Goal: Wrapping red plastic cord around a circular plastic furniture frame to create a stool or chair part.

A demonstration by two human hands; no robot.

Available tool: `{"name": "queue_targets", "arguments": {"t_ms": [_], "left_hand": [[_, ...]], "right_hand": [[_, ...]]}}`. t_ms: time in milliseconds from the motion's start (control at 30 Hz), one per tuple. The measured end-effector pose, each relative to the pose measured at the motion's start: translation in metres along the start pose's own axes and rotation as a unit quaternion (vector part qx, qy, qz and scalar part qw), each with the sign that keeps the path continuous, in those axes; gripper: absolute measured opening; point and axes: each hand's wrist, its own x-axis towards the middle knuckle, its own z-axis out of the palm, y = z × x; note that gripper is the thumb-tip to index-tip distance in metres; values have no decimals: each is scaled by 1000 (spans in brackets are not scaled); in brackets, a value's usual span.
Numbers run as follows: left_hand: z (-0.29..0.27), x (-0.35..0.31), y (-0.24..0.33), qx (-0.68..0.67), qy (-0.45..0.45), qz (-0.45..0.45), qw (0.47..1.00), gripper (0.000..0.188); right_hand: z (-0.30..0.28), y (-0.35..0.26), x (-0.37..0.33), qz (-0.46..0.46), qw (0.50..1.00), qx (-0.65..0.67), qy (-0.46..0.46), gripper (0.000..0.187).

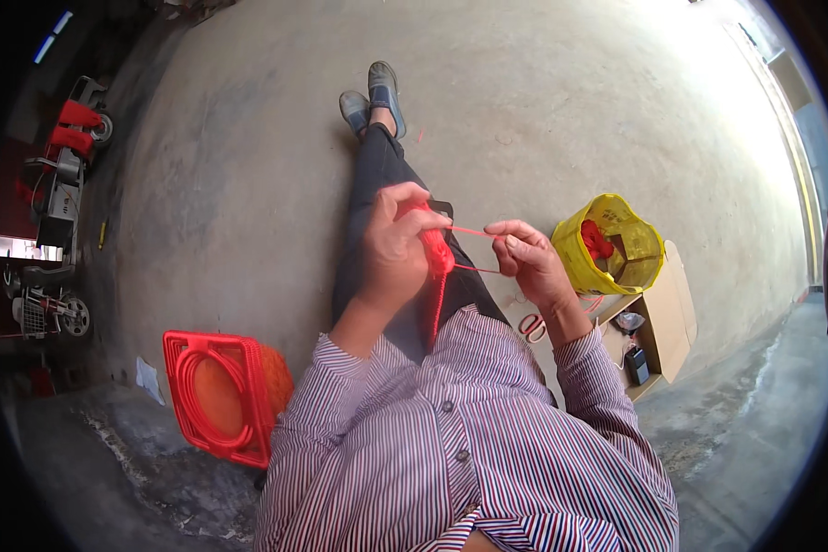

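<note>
My left hand (394,244) is closed around a bundle of red cord (439,250) above my lap. A twisted red length (438,308) hangs from that bundle toward my shirt. To its right, my right hand (534,265) pinches a thin red strand (472,231) between thumb and fingers. Two strands stretch between the hands, the upper one running from the left fingertips. The left fingers partly cover the bundle.
A yellow bucket (568,247) with red cord (596,239) inside stands at the right. Beside it lie an open cardboard box (676,322) holding a black device (636,365), and scissors (532,327). A red plastic stool (179,368) is at the left; scooters (63,198) stand beyond.
</note>
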Motion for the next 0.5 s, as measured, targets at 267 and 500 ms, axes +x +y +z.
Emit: {"name": "queue_targets", "arguments": {"t_ms": [267,500], "left_hand": [[39,-13,-75,367,-173,-14,914,22],[28,-41,-45,208,-26,9,978,38]], "right_hand": [[30,32,48,-89,766,-631,86,32],[10,3,17,-216,845,-475,119,22]]}}
